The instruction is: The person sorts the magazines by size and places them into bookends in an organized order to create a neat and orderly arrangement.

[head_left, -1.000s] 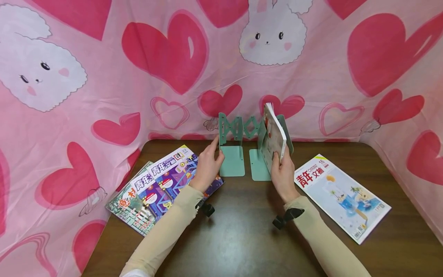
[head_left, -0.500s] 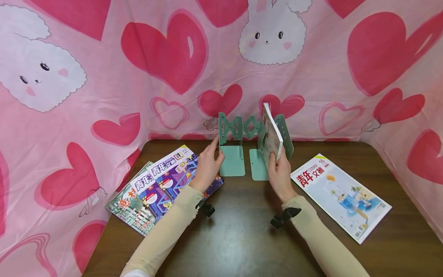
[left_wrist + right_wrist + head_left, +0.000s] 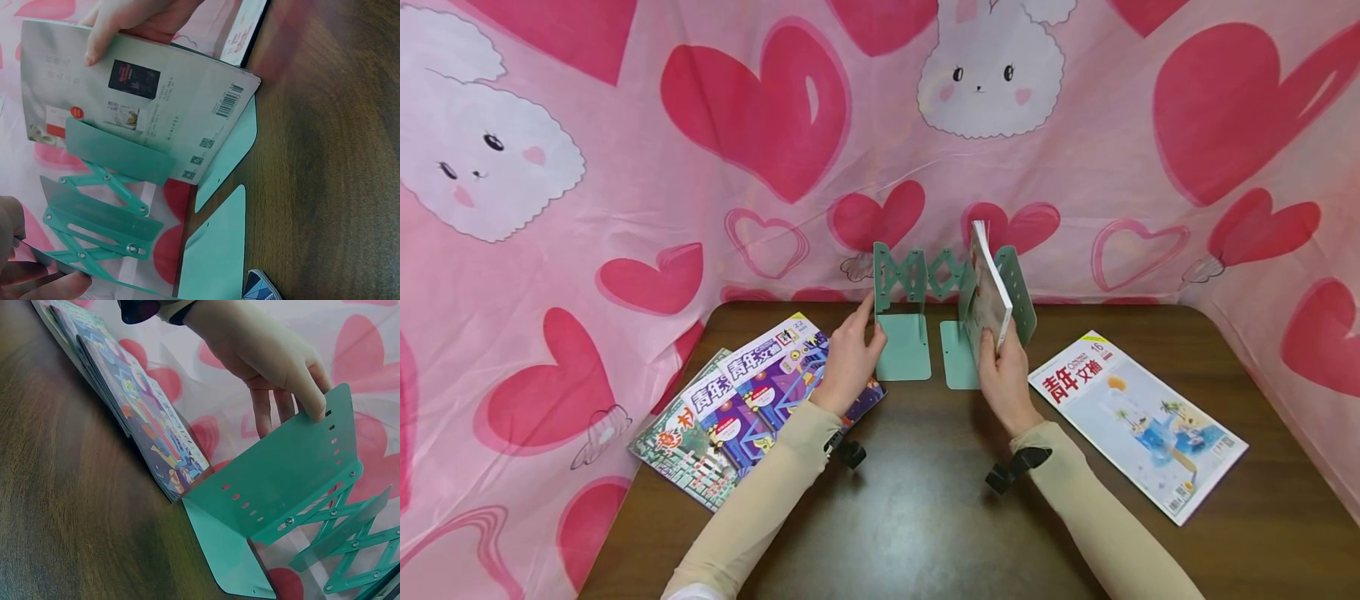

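Observation:
A green expandable metal bookend [image 3: 904, 348] with scissor links stands near the back of the table. My left hand [image 3: 848, 367] pinches its left end plate [image 3: 281, 465] at the edge, thumb on the inner face and fingers outside. My right hand [image 3: 1004, 375] grips a thin pale magazine [image 3: 169, 94] by its near edge. The magazine is held on edge, leaning slightly, between a middle divider [image 3: 119, 151] and the right end plate [image 3: 1019, 292]. In the left wrist view its back cover, with a barcode, faces me, and the right thumb lies on it. Most right-hand fingers are hidden behind the magazine.
Overlapping magazines with purple and green covers [image 3: 752, 392] lie at left, close to my left forearm. Another magazine with a light blue cover [image 3: 1142, 425] lies at right. A pink heart-printed cloth [image 3: 790, 108] hangs behind the dark wooden table [image 3: 910, 517].
My right hand and the magazine have shifted slightly left, toward the middle divider, showing more of the right end plate. The left hand stays in place on the bookend.

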`<state>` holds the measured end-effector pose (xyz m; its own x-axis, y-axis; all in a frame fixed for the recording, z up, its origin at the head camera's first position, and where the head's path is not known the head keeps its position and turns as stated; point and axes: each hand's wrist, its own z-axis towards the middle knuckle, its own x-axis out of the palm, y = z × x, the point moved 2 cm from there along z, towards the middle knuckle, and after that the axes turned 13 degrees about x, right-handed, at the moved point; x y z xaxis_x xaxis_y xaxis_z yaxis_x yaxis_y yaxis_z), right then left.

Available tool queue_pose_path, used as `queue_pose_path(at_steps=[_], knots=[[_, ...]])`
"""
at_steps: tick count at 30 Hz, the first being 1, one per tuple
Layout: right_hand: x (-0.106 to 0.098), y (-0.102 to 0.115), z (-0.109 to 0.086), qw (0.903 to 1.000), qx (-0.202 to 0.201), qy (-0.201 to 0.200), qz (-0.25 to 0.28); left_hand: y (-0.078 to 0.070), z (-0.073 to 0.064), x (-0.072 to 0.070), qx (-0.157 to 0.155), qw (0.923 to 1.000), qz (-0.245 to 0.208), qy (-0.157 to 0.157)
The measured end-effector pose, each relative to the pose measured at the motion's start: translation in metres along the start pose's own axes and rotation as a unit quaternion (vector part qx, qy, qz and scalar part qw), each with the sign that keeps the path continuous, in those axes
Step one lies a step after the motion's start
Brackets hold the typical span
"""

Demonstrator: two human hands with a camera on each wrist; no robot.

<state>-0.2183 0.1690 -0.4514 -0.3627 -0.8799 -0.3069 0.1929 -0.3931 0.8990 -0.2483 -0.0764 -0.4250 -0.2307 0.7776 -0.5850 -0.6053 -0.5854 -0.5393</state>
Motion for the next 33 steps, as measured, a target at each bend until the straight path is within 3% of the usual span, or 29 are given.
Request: queue_pose_path(at_steps=[13, 20, 33], knots=[[-0.0025, 0.0025, -0.0012, 1.0000, -0.004, -0.002, -0.006, -0.0008, 0.0012, -0.0013, -0.001, 1.0000, -0.004, 0.004], [-0.0042, 0.0045, -0.0057, 0.9996, 0.018, 0.014, -0.014, -0.0001, -0.0008, -0.0010, -0.006, 0.9999, -0.004, 0.007], [-0.0060, 0.0029, -0.0072, 0.9987, 0.021, 0.045, -0.013, 0.0000, -0.0014, -0.0010, -0.006, 1.0000, -0.004, 0.006]])
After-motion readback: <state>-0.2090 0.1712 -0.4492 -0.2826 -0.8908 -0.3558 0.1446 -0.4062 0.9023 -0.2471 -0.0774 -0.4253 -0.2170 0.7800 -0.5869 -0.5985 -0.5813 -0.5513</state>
